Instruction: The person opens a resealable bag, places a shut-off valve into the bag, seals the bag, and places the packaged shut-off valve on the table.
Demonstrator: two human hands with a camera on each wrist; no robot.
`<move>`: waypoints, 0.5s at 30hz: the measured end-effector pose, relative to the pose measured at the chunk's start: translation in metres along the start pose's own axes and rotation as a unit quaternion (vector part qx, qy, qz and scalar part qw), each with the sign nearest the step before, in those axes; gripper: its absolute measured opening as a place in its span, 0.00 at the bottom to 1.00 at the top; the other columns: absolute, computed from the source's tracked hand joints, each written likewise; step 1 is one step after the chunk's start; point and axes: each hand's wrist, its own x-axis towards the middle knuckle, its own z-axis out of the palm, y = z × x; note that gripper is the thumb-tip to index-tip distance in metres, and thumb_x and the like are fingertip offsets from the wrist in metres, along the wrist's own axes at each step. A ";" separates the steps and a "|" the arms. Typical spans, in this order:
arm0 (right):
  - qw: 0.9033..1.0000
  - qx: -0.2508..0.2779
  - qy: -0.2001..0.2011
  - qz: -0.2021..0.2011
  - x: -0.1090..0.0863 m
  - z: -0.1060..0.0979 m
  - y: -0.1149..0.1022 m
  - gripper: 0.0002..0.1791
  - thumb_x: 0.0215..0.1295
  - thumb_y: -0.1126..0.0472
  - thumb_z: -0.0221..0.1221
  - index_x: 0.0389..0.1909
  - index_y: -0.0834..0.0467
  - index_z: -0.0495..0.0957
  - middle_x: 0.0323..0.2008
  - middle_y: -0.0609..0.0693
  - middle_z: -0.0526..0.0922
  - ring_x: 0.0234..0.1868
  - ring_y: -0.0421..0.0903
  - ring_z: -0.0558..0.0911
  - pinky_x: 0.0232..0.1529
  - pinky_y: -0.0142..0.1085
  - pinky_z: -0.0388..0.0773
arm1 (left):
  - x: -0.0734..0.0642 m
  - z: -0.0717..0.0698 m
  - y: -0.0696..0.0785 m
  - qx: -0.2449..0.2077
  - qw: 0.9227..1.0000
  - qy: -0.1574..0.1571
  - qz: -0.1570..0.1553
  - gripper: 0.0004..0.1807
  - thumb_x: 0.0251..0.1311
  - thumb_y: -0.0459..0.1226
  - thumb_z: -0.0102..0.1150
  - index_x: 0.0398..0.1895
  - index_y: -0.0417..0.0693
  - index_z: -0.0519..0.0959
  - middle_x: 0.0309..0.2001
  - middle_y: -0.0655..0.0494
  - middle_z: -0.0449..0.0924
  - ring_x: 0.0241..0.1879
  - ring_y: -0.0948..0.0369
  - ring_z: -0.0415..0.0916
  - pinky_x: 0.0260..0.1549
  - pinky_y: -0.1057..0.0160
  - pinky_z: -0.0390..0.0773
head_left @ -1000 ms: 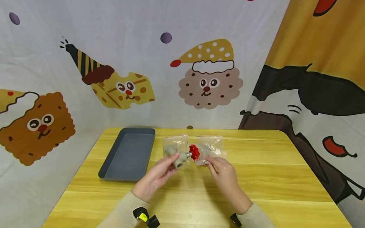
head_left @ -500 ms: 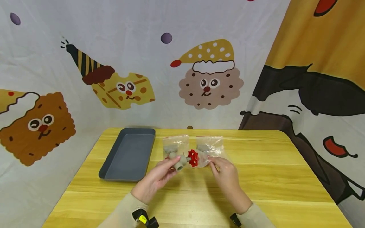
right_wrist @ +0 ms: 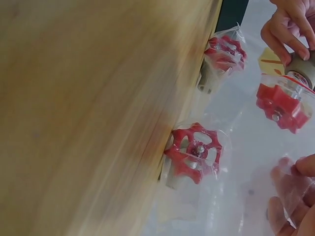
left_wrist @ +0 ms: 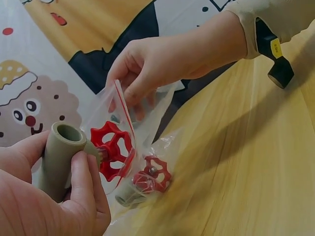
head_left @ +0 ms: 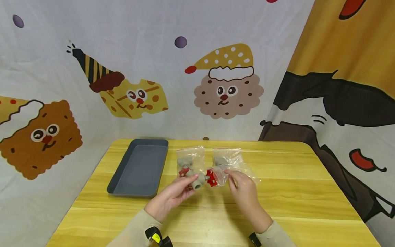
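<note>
My left hand (head_left: 171, 198) grips the grey-green body of a stop valve (left_wrist: 59, 160), thumb on one side and fingers on the other. Its red handwheel (head_left: 211, 177) points right and sits partly inside the mouth of a clear zip bag (head_left: 220, 176). The bag's red seal line crosses the wheel in the left wrist view. My right hand (head_left: 244, 188) pinches the bag's edge between thumb and fingers. Behind the hands lie two similar valves in clear bags, a left bagged valve (right_wrist: 224, 55) and a right bagged valve (right_wrist: 194, 152).
A dark grey rectangular tray (head_left: 135, 169) lies on the left of the wooden table (head_left: 293, 192). A printed cloth (head_left: 148, 24) hangs behind the table's back edge.
The valve has shifted slightly right and down, and its handwheel has entered the bag's mouth. The bag now lies around part of the wheel. The right hand has hardly moved.
</note>
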 end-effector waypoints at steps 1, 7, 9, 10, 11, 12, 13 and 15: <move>1.000 -0.003 -0.002 0.003 0.000 0.000 0.000 0.12 0.50 0.70 0.67 0.36 0.56 0.85 0.35 0.51 0.87 0.37 0.49 0.86 0.38 0.40 0.82 | 0.000 0.000 0.000 -0.001 1.000 0.001 0.000 0.19 0.61 0.44 0.60 0.46 0.39 0.74 0.40 0.53 0.75 0.34 0.66 0.77 0.36 0.74 0.79; 1.000 -0.002 -0.018 -0.009 -0.002 0.002 -0.001 0.11 0.49 0.69 0.68 0.35 0.54 0.85 0.35 0.49 0.87 0.36 0.47 0.86 0.37 0.38 0.83 | 0.001 0.001 -0.003 -0.005 1.000 -0.005 0.010 0.23 0.61 0.44 0.60 0.51 0.36 0.72 0.41 0.53 0.76 0.36 0.65 0.77 0.39 0.73 0.79; 1.000 0.000 -0.018 -0.016 -0.002 0.002 -0.001 0.11 0.49 0.68 0.69 0.35 0.54 0.85 0.36 0.50 0.87 0.36 0.47 0.86 0.38 0.38 0.83 | 0.003 0.002 -0.003 -0.007 1.000 -0.009 0.018 0.24 0.61 0.43 0.59 0.53 0.34 0.70 0.41 0.54 0.77 0.37 0.65 0.78 0.39 0.73 0.79; 1.000 0.001 -0.016 -0.018 -0.002 0.002 -0.002 0.12 0.48 0.68 0.69 0.35 0.54 0.85 0.36 0.50 0.87 0.36 0.47 0.86 0.38 0.38 0.83 | 0.004 0.003 -0.004 -0.007 1.000 -0.012 0.023 0.25 0.62 0.43 0.59 0.55 0.34 0.69 0.41 0.54 0.77 0.38 0.65 0.78 0.39 0.73 0.79; 1.000 0.001 -0.015 -0.020 -0.002 0.003 -0.002 0.12 0.48 0.68 0.69 0.35 0.54 0.85 0.36 0.50 0.87 0.36 0.47 0.86 0.38 0.39 0.83 | 0.005 0.003 -0.004 -0.007 1.000 -0.012 0.027 0.25 0.63 0.42 0.58 0.55 0.33 0.68 0.41 0.55 0.78 0.38 0.65 0.77 0.39 0.74 0.78; 1.000 0.000 -0.016 -0.023 -0.001 0.003 -0.002 0.12 0.48 0.67 0.69 0.35 0.53 0.84 0.36 0.50 0.87 0.37 0.48 0.86 0.39 0.39 0.82 | 0.005 0.003 -0.004 -0.007 0.999 -0.011 0.029 0.25 0.63 0.42 0.58 0.56 0.33 0.68 0.40 0.55 0.78 0.38 0.65 0.78 0.38 0.74 0.78; 1.000 0.001 -0.018 -0.024 -0.001 0.002 -0.002 0.13 0.48 0.67 0.69 0.36 0.53 0.84 0.37 0.50 0.87 0.37 0.48 0.85 0.40 0.40 0.82 | 0.006 0.004 -0.004 -0.007 1.000 -0.008 0.030 0.25 0.63 0.42 0.58 0.55 0.33 0.68 0.40 0.55 0.78 0.37 0.66 0.77 0.37 0.74 0.78; 0.999 -0.001 -0.025 -0.027 0.000 0.001 -0.002 0.15 0.48 0.65 0.68 0.39 0.54 0.83 0.38 0.50 0.87 0.39 0.49 0.85 0.43 0.42 0.82 | 0.007 0.004 -0.004 -0.009 1.000 0.000 0.028 0.24 0.63 0.42 0.57 0.54 0.34 0.69 0.38 0.56 0.78 0.35 0.67 0.77 0.34 0.75 0.78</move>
